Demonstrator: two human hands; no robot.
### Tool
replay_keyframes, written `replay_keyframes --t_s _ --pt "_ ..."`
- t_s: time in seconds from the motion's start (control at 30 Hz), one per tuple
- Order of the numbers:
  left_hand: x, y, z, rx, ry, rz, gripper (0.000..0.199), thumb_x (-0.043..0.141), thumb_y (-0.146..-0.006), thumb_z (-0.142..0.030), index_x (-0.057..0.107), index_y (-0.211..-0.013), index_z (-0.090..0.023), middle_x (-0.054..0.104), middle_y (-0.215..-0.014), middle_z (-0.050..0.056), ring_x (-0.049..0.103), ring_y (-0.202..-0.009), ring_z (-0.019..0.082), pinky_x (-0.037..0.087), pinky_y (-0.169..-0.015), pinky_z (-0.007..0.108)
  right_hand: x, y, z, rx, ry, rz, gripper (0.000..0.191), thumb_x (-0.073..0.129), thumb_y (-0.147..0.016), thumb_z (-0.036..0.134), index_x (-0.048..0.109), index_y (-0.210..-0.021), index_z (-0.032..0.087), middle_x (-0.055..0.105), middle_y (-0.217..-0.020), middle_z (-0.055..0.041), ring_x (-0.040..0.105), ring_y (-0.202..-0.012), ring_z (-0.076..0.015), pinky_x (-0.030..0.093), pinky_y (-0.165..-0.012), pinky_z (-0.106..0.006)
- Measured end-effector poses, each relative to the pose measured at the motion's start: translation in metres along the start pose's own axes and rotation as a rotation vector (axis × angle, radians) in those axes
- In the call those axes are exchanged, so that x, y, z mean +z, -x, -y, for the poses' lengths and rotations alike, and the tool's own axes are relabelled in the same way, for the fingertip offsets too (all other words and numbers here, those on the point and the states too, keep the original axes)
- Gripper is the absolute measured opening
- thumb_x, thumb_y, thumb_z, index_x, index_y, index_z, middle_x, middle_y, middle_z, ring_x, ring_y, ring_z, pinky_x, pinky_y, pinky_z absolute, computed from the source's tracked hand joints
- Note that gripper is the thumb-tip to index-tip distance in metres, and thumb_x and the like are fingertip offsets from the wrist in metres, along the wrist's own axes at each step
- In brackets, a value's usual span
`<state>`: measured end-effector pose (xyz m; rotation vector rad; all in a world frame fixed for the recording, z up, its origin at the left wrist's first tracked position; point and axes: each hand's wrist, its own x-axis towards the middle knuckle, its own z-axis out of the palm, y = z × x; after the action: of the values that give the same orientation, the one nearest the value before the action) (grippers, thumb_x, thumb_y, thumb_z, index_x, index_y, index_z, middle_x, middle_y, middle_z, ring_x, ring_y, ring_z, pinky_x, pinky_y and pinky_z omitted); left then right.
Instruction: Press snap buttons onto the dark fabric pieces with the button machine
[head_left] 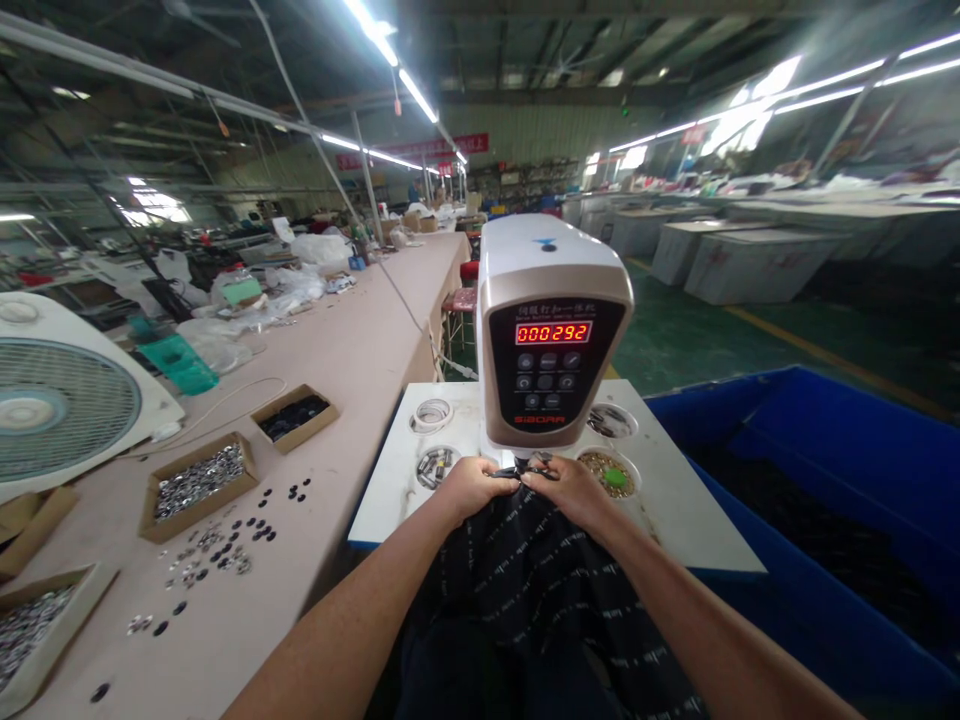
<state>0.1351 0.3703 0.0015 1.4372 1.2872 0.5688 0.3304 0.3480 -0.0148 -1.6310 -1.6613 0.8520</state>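
Both hands are at the head of a button-setting machine point(559, 270), whose red display reads 000292. My left hand point(476, 487) pinches the edge of a black printed garment point(525, 560) just left of the machine's press point. On the other side, my right hand point(574, 487) grips the same edge, its fingers close to the left ones. The garment hangs down from the hands into my lap, dark with small white lettering. Whether a button sits under the press is hidden by the fingers and cloth.
Cups of metal parts point(436, 467) and brass-coloured pieces point(600, 470) are set into the white machine table point(697, 530). On the left bench, a box of silver snaps point(199, 482) stands beside loose black discs point(259, 525) and a fan point(67, 400). A blue bin point(750, 395) stands right.
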Motion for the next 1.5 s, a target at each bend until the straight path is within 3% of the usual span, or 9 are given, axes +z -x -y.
replay_keyframes --t_s 0.2,0.43,0.6,0.93,1.5 --pt "0.005 0.002 0.008 -0.020 0.056 -0.014 0.037 0.070 -0.067 -0.049 0.068 -0.080 -0.015 0.063 -0.068 -0.001 0.054 -0.066 0.015 0.039 -0.065 0.027 0.007 0.003 -0.001 0.011 0.050 -0.087 0.028 0.061 -0.082 0.044 0.076 -0.090 0.021 0.079 -0.090 -0.0040 0.071 -0.088 -0.0256 0.049 -0.076 -0.032" --pt "0.015 0.004 0.010 0.027 -0.069 -0.177 0.018 0.063 -0.078 -0.035 0.067 -0.081 -0.017 0.069 -0.078 0.001 0.060 -0.078 0.018 0.042 -0.071 0.027 0.011 0.003 -0.003 -0.001 0.100 -0.117 0.027 0.059 -0.085 0.038 0.077 -0.097 0.022 0.079 -0.099 -0.0058 0.072 -0.097 -0.0266 0.050 -0.085 -0.034" --pt "0.017 0.004 0.016 0.052 -0.195 -0.275 0.020 0.063 -0.082 -0.038 0.065 -0.091 -0.020 0.071 -0.090 0.004 0.063 -0.088 0.021 0.043 -0.079 0.030 0.010 0.006 -0.004 -0.020 0.144 -0.104 0.028 0.058 -0.088 0.037 0.079 -0.101 0.024 0.079 -0.105 -0.0078 0.071 -0.104 -0.0287 0.050 -0.091 -0.037" --pt "0.019 0.017 0.009 0.088 -0.375 -0.265 0.021 0.049 -0.090 -0.041 0.062 -0.091 -0.025 0.071 -0.092 0.004 0.062 -0.090 0.024 0.035 -0.071 0.031 0.010 0.006 -0.007 -0.062 0.171 -0.078 0.032 0.055 -0.091 0.036 0.079 -0.110 0.025 0.078 -0.113 -0.0069 0.070 -0.111 -0.0277 0.050 -0.097 -0.036" --pt "0.019 0.015 0.013 0.070 -0.387 -0.270 0.022 0.051 -0.090 -0.043 0.063 -0.093 -0.025 0.072 -0.091 0.003 0.063 -0.089 0.023 0.038 -0.072 0.029 0.006 0.008 -0.002 -0.063 0.156 -0.071 0.032 0.056 -0.091 0.036 0.080 -0.107 0.024 0.079 -0.112 -0.0077 0.070 -0.110 -0.0289 0.050 -0.097 -0.038"
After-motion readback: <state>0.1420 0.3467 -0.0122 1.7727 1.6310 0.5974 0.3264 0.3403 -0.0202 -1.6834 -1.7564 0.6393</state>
